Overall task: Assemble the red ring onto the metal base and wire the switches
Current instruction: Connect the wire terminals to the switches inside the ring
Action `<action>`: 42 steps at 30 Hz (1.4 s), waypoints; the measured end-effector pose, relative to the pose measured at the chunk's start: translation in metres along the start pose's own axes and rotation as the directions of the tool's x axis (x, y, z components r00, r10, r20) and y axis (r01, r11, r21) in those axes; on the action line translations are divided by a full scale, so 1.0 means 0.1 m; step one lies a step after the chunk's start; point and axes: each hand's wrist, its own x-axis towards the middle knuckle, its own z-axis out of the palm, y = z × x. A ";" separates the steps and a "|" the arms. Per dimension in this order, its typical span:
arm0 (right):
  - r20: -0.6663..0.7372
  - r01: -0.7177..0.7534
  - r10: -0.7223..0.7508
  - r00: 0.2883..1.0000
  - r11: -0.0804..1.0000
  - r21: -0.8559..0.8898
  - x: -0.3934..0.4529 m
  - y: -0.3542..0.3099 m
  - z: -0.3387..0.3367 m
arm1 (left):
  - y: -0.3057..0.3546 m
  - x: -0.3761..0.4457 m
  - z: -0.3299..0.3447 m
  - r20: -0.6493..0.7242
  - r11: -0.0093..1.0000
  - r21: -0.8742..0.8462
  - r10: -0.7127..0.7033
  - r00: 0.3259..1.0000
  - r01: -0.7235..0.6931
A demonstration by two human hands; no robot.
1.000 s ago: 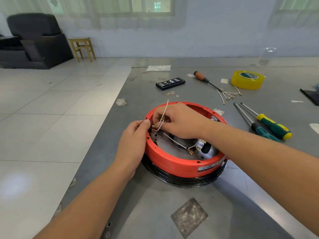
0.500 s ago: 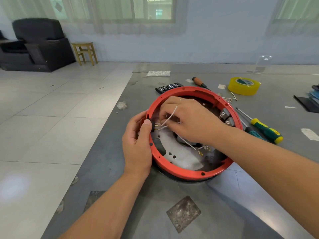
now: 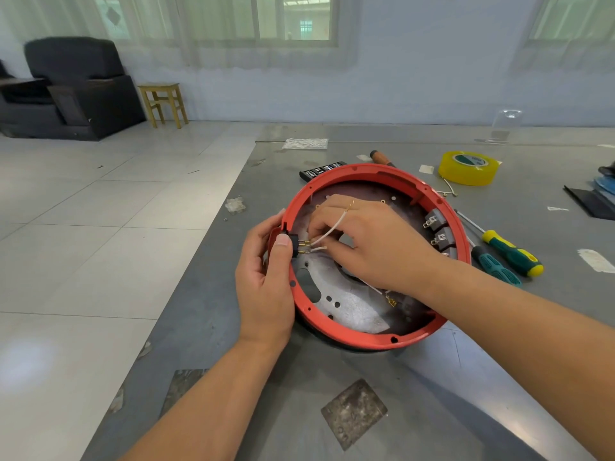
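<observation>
The red ring (image 3: 362,337) lies on the metal base (image 3: 349,307) in the middle of the grey table. My left hand (image 3: 266,281) grips the ring's left rim, its thumb pressing a black switch (image 3: 294,246) set in the wall. Two brass terminals stick out of that switch, each with a white wire (image 3: 329,227) on it. My right hand (image 3: 369,241) reaches inside the ring and pinches those wires by the terminals. More switches (image 3: 439,229) sit along the right inner wall. A loose brass connector (image 3: 391,300) lies on the base.
Two green-handled screwdrivers (image 3: 509,254) lie right of the ring. A yellow tape roll (image 3: 469,168), a brown-handled screwdriver (image 3: 381,158), a black bit case (image 3: 316,171) and loose wires (image 3: 449,191) sit behind it. The table's left edge runs close to my left hand.
The view has tipped to look down into the ring. My left thumb now presses the black switch, and my right hand has pushed the wires onto its terminals.
</observation>
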 end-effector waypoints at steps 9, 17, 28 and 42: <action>0.001 -0.016 0.016 1.000 1.000 0.013 -0.01 0.00 0.01 | -0.01 0.00 0.00 0.007 1.000 0.007 -0.003 1.000 0.003; 0.006 -0.005 0.005 1.000 1.000 -0.030 -0.01 -0.01 0.01 | 0.01 -0.02 0.01 -0.006 1.000 0.027 -0.012 1.000 0.013; -0.016 0.025 -0.026 1.000 0.996 -0.087 -0.01 0.05 0.04 | 0.02 -0.04 0.03 -0.028 0.996 0.072 -0.048 0.998 0.050; 0.027 0.067 -0.066 0.997 0.996 -0.052 -0.01 0.09 0.02 | -0.02 -0.05 0.07 -0.010 0.996 0.069 -0.051 0.999 0.052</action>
